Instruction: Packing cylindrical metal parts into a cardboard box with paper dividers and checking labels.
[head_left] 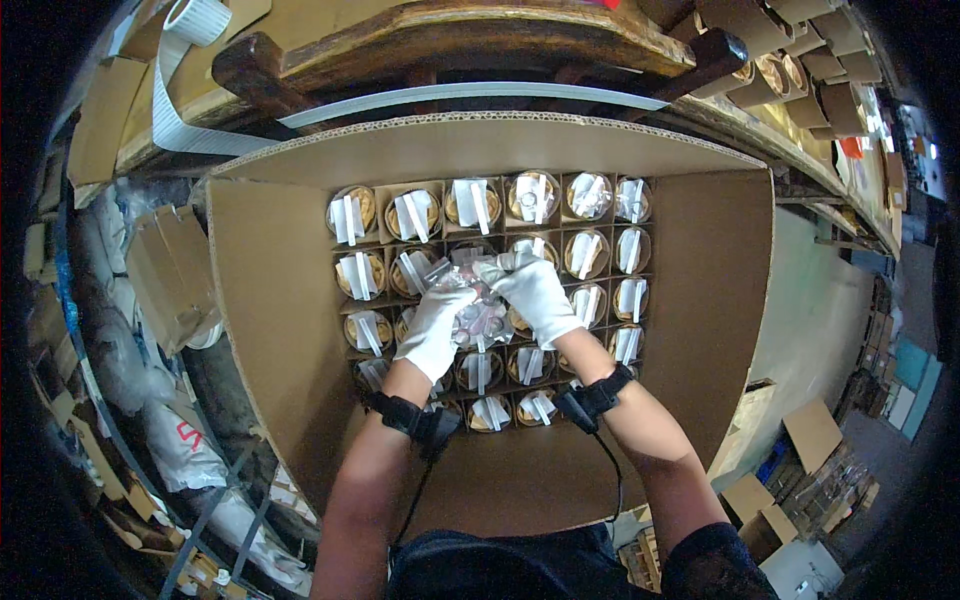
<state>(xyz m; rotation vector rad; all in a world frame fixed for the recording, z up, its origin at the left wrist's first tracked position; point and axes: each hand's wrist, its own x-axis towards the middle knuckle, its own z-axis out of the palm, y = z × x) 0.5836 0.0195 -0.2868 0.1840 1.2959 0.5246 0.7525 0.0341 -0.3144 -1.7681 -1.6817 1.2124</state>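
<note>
A large open cardboard box (265, 270) stands before me, split by cardboard dividers into rows of square cells. In the cells sit round containers (586, 254) with tan contents, topped by white slips or strips. Over the middle of the grid, my white-gloved left hand (438, 328) is closed around a bunch of small clear plastic packets (484, 322). My right hand (535, 292), also gloved in white, has its fingers bent and pinched at the upper side of that bunch. What the packets contain is too small to make out. Both hands hide several cells beneath them.
Beyond the box is a wooden rack (480, 45) with a white strap (480, 97) across it. A roll of white strapping (197, 20) lies at the far left, cardboard tubes (770, 80) at the far right. Plastic-wrapped sacks (185, 445) line the left side.
</note>
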